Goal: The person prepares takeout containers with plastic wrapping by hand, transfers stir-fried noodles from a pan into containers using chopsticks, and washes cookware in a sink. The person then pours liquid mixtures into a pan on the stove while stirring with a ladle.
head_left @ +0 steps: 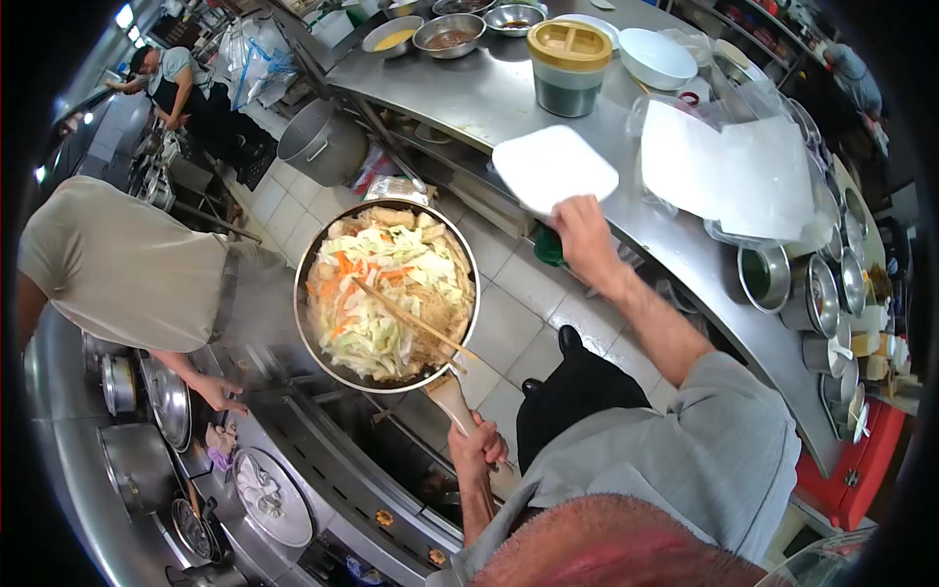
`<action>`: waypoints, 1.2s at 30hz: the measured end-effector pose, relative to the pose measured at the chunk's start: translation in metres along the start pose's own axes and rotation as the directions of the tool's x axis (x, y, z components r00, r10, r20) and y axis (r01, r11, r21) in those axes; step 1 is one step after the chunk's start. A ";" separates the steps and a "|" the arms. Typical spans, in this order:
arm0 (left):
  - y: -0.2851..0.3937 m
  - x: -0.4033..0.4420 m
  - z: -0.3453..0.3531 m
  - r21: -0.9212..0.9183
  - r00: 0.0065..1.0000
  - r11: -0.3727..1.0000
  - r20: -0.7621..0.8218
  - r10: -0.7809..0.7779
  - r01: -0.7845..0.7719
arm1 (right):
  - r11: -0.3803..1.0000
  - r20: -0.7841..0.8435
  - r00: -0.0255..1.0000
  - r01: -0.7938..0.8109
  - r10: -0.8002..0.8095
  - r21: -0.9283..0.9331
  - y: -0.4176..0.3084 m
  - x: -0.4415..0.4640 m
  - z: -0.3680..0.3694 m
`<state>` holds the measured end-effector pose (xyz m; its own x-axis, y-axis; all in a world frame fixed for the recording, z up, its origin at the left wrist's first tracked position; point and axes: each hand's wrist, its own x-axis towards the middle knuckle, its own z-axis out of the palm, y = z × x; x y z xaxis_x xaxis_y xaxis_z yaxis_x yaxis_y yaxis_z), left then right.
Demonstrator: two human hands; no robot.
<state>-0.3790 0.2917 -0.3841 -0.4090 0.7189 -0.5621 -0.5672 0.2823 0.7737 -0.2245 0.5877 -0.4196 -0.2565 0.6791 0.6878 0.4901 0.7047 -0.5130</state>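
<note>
My left hand (477, 445) is wrapped round the handle (448, 399) of a large frying pan (297, 293), held out over the gap between stove and counter. Shredded cabbage (416, 259), carrot strips (344, 269), noodles and browned pieces fill it. A pair of wooden chopsticks (416, 320) lies across the food, tips in the cabbage. With my right hand (587, 240) I grip the near edge of a white square plate (553, 168) with rounded corners, at the counter's edge. Its top is bare. My right thumb and fingertips are partly hidden.
A steel counter (460, 103) carries a yellow-lidded tub (567, 68), white bowls (657, 59) and steel bowls (450, 36). A co-worker (127, 264) stands close by the stove (323, 470) at left; another person (186, 93) is farther back. A big pot (323, 142) stands beyond the pan.
</note>
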 end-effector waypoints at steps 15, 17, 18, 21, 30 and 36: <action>0.032 -0.023 0.066 0.076 0.999 0.997 0.035 -0.009 0.006 | 0.958 0.051 0.993 -0.088 0.106 -0.272 0.148 0.094 0.059; 0.037 -0.020 0.071 0.093 0.997 0.995 0.060 -0.041 0.036 | 0.872 -0.088 0.988 -0.155 0.129 -0.464 0.122 0.090 0.035; 0.036 -0.019 0.077 0.102 0.995 0.994 0.082 -0.051 0.042 | 0.833 -0.136 0.982 -0.183 0.131 -0.522 0.104 0.091 0.020; 0.040 -0.013 0.090 0.151 0.984 0.986 0.151 -0.091 0.069 | 0.975 -0.017 0.975 -0.222 0.221 -0.015 0.009 0.071 -0.049; 0.064 -0.030 0.076 0.134 0.890 0.989 0.442 -0.116 0.062 | 0.866 0.344 0.799 -0.490 0.493 -0.101 -0.189 0.007 -0.090; 0.080 -0.039 0.068 0.173 0.806 0.983 0.573 -0.148 0.058 | 0.956 0.277 0.924 -0.289 0.263 0.055 -0.185 0.011 -0.118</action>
<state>-0.3594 0.3295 -0.2800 0.1639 0.9015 -0.4006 -0.4572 0.4292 0.7789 -0.2200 0.4404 -0.2562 -0.3390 0.8699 0.3584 0.4966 0.4890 -0.7171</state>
